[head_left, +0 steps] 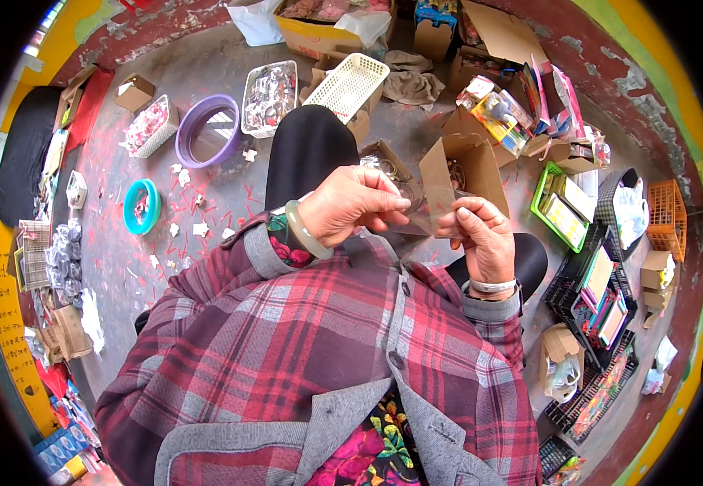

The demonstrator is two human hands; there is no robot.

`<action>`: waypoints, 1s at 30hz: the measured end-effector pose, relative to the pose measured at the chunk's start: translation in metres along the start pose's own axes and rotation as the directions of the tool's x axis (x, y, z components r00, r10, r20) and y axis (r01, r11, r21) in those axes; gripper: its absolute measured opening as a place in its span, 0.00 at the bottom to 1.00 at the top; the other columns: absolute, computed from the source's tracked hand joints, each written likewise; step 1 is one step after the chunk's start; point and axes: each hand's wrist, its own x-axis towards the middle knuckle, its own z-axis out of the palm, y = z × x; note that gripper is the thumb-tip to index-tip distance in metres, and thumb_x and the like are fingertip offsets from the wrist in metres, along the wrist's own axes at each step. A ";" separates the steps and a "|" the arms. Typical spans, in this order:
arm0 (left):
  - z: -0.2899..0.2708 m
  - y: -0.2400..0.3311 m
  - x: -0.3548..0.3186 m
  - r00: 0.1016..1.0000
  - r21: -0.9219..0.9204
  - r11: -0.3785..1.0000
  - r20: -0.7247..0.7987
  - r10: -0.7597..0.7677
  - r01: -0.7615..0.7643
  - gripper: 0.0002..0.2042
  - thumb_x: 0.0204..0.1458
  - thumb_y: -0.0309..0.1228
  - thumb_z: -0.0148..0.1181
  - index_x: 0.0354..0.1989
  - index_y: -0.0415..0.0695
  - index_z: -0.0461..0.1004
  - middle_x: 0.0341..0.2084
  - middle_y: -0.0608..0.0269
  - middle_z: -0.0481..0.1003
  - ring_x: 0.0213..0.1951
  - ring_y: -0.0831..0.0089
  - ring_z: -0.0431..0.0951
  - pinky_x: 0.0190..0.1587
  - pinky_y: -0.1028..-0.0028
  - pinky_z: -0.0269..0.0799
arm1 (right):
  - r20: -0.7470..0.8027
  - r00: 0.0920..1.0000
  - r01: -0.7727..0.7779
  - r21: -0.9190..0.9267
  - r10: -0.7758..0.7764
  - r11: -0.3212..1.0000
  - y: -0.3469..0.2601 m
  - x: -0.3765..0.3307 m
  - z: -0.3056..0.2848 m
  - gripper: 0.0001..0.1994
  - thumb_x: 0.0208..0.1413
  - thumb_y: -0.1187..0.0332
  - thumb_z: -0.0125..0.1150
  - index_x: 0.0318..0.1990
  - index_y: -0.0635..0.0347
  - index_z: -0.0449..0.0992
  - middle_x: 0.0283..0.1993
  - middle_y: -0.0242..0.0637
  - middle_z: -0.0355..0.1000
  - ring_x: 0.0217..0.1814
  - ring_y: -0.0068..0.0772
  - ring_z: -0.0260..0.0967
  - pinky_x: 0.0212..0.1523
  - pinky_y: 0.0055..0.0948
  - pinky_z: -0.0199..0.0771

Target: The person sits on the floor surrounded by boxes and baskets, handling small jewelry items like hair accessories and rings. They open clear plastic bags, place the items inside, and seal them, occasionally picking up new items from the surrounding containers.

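Note:
In front of my chest, my right hand (pixel 483 235) pinches the edge of a small clear plastic bag (pixel 422 215) between thumb and fingers. Beside the bag, my left hand (pixel 353 204) is closed in a pinch, its fingertips close to the clear film; whatever lies in them is too small to make out. Just beyond the hands stands an open cardboard box (pixel 469 162) with ring-shaped, gold-coloured pieces inside. A smaller cardboard box (pixel 392 154) to its left holds shiny small items. A pale bangle circles my left wrist, a silver one my right.
Ahead stand a white basket of wrapped pieces (pixel 269 99), an empty cream basket (pixel 348 87) and a purple tub (pixel 206 130). A turquoise basin (pixel 142 206) sits left among scattered scraps. Rightward are a green tray (pixel 562 206) and a black crate (pixel 592 283).

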 end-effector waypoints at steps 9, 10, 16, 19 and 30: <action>0.002 0.000 0.001 0.999 0.202 0.979 -0.042 0.007 0.001 0.07 0.45 0.28 0.63 0.27 0.44 0.69 0.20 0.67 0.73 0.21 0.83 0.73 0.17 0.87 0.62 | 0.005 1.000 0.004 -0.050 -0.003 0.999 0.005 0.001 0.007 0.09 0.56 0.69 0.52 0.41 0.65 0.71 0.32 0.40 0.75 0.32 0.28 0.75 0.25 0.16 0.65; 0.001 -0.001 0.001 0.999 0.211 0.978 -0.041 0.016 -0.007 0.08 0.45 0.28 0.64 0.27 0.44 0.69 0.19 0.67 0.73 0.22 0.83 0.73 0.18 0.87 0.62 | 0.003 1.000 0.006 -0.060 -0.006 0.998 0.005 0.001 0.008 0.09 0.56 0.69 0.52 0.41 0.65 0.71 0.32 0.40 0.75 0.32 0.28 0.75 0.25 0.16 0.65; 0.000 -0.003 0.002 1.000 0.217 0.976 -0.007 0.029 -0.027 0.08 0.45 0.27 0.64 0.25 0.44 0.69 0.20 0.69 0.72 0.21 0.84 0.71 0.19 0.86 0.62 | -0.002 1.000 0.008 -0.089 -0.008 0.996 0.007 0.000 0.013 0.09 0.56 0.68 0.52 0.41 0.65 0.71 0.32 0.40 0.75 0.32 0.27 0.75 0.26 0.16 0.64; -0.003 -0.009 0.005 0.995 0.213 0.972 0.009 0.097 -0.097 0.07 0.45 0.24 0.63 0.24 0.43 0.68 0.20 0.69 0.71 0.21 0.83 0.70 0.21 0.84 0.63 | -0.003 1.000 0.015 -0.086 -0.016 0.996 0.007 0.001 0.013 0.09 0.57 0.68 0.52 0.40 0.65 0.72 0.32 0.39 0.75 0.31 0.27 0.74 0.26 0.17 0.64; -0.003 -0.010 0.006 0.979 0.251 0.948 -0.013 0.204 -0.194 0.06 0.47 0.24 0.61 0.26 0.41 0.68 0.22 0.68 0.71 0.24 0.81 0.71 0.27 0.82 0.67 | -0.013 1.000 0.023 -0.018 -0.023 1.000 0.011 0.003 0.011 0.10 0.59 0.66 0.49 0.39 0.63 0.72 0.32 0.39 0.75 0.30 0.26 0.73 0.26 0.17 0.64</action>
